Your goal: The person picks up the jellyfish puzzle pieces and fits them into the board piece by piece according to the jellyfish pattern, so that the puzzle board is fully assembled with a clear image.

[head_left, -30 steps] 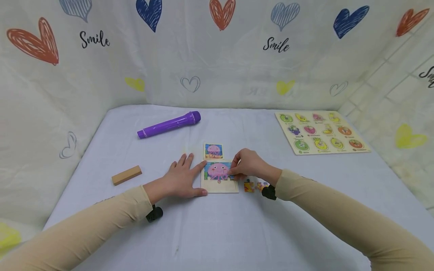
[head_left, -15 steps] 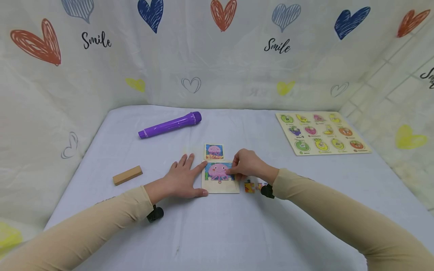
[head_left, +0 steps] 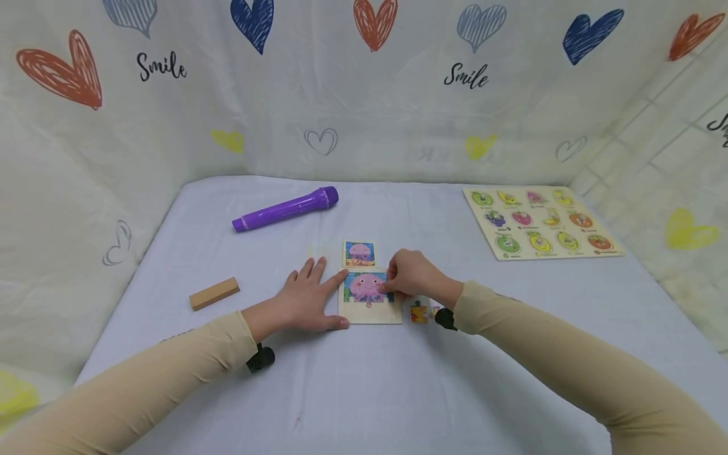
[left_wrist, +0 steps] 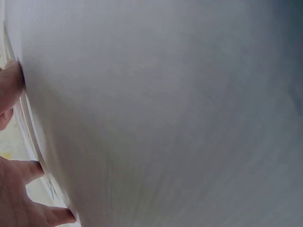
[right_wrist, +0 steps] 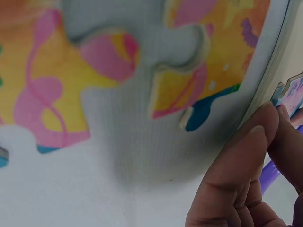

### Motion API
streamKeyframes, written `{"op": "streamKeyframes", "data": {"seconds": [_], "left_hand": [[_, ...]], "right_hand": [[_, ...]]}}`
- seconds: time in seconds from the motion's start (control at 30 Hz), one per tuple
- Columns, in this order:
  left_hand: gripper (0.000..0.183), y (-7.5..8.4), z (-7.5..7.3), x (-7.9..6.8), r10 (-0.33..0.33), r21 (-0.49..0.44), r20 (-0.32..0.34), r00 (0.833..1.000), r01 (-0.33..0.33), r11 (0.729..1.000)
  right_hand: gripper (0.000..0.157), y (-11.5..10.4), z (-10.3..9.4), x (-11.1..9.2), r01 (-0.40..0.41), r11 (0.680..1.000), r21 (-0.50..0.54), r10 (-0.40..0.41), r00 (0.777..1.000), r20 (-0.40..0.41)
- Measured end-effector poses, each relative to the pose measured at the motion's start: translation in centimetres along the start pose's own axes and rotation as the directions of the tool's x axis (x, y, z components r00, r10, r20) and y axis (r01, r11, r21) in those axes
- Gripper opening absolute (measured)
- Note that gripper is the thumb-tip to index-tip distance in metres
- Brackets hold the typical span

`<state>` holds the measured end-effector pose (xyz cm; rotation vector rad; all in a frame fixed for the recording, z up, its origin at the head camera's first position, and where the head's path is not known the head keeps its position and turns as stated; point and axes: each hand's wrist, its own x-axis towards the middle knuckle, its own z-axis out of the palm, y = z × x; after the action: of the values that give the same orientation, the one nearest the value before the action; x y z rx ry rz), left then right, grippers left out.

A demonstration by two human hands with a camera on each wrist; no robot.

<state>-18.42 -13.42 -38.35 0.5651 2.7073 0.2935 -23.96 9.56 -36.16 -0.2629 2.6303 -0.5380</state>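
A wooden puzzle board [head_left: 370, 316] lies mid-table, its upper part filled with pieces that form a pink jellyfish [head_left: 361, 287]. My left hand [head_left: 304, 300] rests with spread fingers at the board's left side, index fingertip at the upper corner and thumb at the lower one. At the board's right side my right hand [head_left: 418, 275] pinches a blue-and-pink puzzle piece [right_wrist: 294, 92] between thumb and index finger. Loose yellow-and-pink puzzle pieces [head_left: 419, 313] lie under the right wrist, large in the right wrist view. Just behind the board is a small jellyfish picture card [head_left: 359, 254].
A purple toy microphone [head_left: 284, 210] lies at the back left, and a wooden block [head_left: 213, 294] sits left of the left hand. At the back right is a fruit puzzle board [head_left: 543, 224]. White cloth [head_left: 364, 392] covers the table.
My right hand has shifted slightly left, its thumb a little farther over the jellyfish picture. The left hand stays in place at the board's edge.
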Motion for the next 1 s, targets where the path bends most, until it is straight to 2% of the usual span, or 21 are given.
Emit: {"op": "streamKeyframes", "data": {"seconds": [0.2, 0.53, 0.77, 0.87, 1.0], "left_hand": [[0.095, 0.1, 0.0, 0.0, 0.004, -0.007, -0.001, 1.0, -0.004, 1.0], [0.094, 0.0, 0.1, 0.0, 0.001, -0.009, -0.003, 1.0, -0.001, 1.0], [0.094, 0.1, 0.0, -0.2, 0.006, -0.022, -0.01, 1.0, -0.007, 1.0], [0.094, 0.1, 0.1, -0.1, 0.005, -0.026, -0.006, 1.0, -0.005, 1.0], [0.095, 0.1, 0.0, -0.1, 0.004, -0.022, -0.01, 1.0, -0.004, 1.0]], "right_hand": [[0.024, 0.3, 0.0, -0.4, -0.002, 1.0, 0.019, 0.002, 1.0, 0.016], [0.019, 0.8, -0.1, -0.7, 0.042, 0.999, 0.021, -0.042, 0.999, 0.015], [0.012, 2.6, -0.8, -1.0, 0.137, 0.99, 0.045, -0.137, 0.99, 0.012], [0.015, 3.6, -1.1, -1.6, 0.188, 0.981, 0.039, -0.188, 0.982, 0.004], [0.018, 5.1, -1.4, -2.6, 0.218, 0.976, 0.023, -0.218, 0.976, -0.013]]}}
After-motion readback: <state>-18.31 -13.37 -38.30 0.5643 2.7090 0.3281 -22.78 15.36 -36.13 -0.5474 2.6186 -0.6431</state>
